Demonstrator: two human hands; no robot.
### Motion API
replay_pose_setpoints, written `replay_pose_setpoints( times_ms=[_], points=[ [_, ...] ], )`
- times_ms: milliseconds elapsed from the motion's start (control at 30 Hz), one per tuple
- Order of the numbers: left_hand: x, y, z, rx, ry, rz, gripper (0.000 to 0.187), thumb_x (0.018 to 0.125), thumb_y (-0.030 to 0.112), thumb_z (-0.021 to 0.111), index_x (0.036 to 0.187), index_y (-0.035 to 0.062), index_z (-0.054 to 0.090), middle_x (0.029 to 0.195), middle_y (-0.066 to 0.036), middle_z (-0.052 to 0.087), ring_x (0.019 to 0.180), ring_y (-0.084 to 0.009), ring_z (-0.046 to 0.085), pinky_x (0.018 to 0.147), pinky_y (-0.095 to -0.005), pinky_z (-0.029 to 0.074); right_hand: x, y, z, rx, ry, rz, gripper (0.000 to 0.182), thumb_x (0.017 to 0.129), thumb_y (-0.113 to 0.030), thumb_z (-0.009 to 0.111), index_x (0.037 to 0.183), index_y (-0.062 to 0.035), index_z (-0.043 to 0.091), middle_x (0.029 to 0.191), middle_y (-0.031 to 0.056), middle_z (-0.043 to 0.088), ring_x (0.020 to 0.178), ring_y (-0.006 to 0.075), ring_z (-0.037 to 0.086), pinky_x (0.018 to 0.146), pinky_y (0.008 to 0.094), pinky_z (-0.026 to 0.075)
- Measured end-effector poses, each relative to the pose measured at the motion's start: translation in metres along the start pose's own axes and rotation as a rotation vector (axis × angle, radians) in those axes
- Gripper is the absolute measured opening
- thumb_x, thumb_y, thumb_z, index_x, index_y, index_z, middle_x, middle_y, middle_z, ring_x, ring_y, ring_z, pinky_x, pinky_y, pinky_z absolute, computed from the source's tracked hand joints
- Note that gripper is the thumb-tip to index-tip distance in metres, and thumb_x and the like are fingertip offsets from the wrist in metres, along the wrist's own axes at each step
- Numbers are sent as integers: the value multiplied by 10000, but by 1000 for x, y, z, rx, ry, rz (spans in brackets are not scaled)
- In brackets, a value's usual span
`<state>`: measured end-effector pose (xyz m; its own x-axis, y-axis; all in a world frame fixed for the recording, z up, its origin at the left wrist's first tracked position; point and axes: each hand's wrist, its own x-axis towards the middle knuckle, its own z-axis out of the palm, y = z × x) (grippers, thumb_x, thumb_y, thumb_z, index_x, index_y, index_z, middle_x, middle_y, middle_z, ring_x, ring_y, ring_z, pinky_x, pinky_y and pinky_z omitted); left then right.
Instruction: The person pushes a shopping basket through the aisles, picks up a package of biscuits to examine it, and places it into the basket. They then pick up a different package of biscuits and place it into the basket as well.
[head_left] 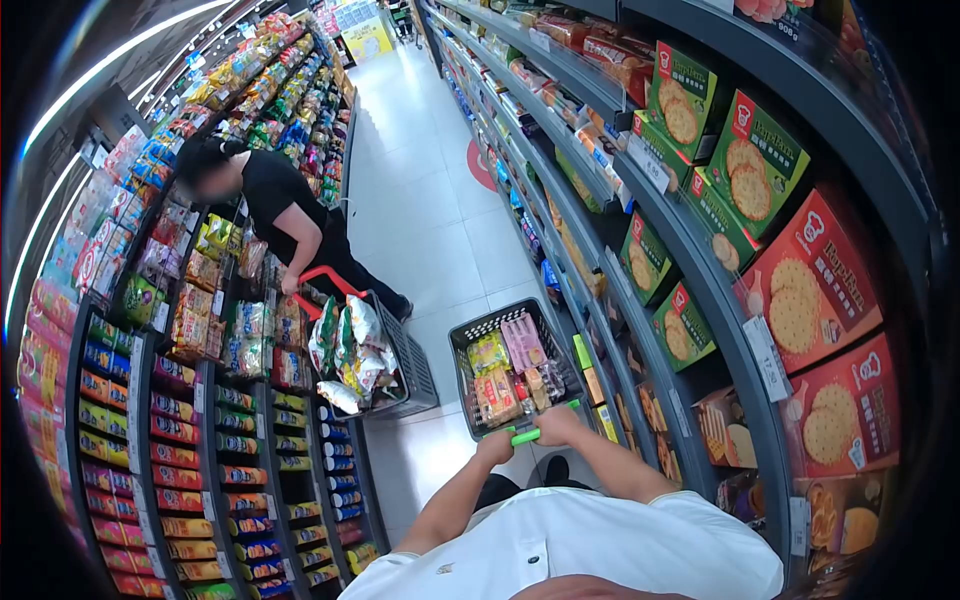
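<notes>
Left hand: the left hand [495, 449] is curled round the left part of the green handle [525, 437], fingers wrapped in a fist.
Right hand: the right hand [559, 427] closes round the same bar farther right, the nearer of the two to the right shelf [722, 290].
Cart: the cart [480, 325] lies straight ahead of both fists, its near edge just beyond the knuckles; its long axis seems to run away from the body, tilting slightly left. Neither hand is clearly nearer to it.
Cart build: dark, stiff, plastic-looking mesh, four-sided with rounded corners; the handle looks smooth.
Cart load: a glossy yellow pack [487, 353] by the far left corner, a soft pink pack [523, 342] by the far right corner, an orange-tan pack [497, 396] along the left edge towards the near one; smaller packs at the near right are hard to tell apart.
Right shelf: flat-sided card boxes, green [755, 165] and red [815, 285], stand along its front edge.
Left side: a person in black [285, 205] grips the red handle [320, 276] of another cart [418, 365], heaped with crinkled, shiny bags [345, 345].
Floor: pale, glossy tiles [405, 200].
</notes>
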<state>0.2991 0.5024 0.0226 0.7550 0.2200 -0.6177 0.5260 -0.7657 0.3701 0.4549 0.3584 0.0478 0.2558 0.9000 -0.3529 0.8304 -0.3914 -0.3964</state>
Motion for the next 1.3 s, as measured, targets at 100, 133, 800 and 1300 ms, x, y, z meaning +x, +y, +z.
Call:
replay_pose_setpoints(
  times_ms=[100,133,800,1300],
  points=[
    [17,-10,-14,-10,8,20,352,816,110,551,1131,177,694,1071,-162,705,1023,-343,675,858,-454,538,15,3,-16,13,14,-1,324,713,-436,687,853,-150,742,809,153,713,778,360,702,715,495,557],
    [22,-11,-22,2,-12,29,343,805,114,559,1114,170,695,1060,-166,705,1020,-348,673,860,-457,535,20,3,-21,24,17,-1,317,708,-426,695,856,-150,743,813,152,714,778,357,703,718,495,558],
    [118,-76,-132,-43,29,201,305,837,132,597,1133,135,670,1040,-180,706,982,-364,678,842,-474,540,161,16,-76,-3,-8,121,315,715,-411,678,811,-115,727,769,154,697,766,363,686,712,491,544],
    [152,-96,-180,-84,-54,285,277,836,104,575,1104,108,648,1052,-178,700,997,-389,666,872,-495,531,202,16,-102,-31,10,127,318,688,-413,703,741,-100,692,697,166,670,697,377,673,659,502,536]
  ],
)
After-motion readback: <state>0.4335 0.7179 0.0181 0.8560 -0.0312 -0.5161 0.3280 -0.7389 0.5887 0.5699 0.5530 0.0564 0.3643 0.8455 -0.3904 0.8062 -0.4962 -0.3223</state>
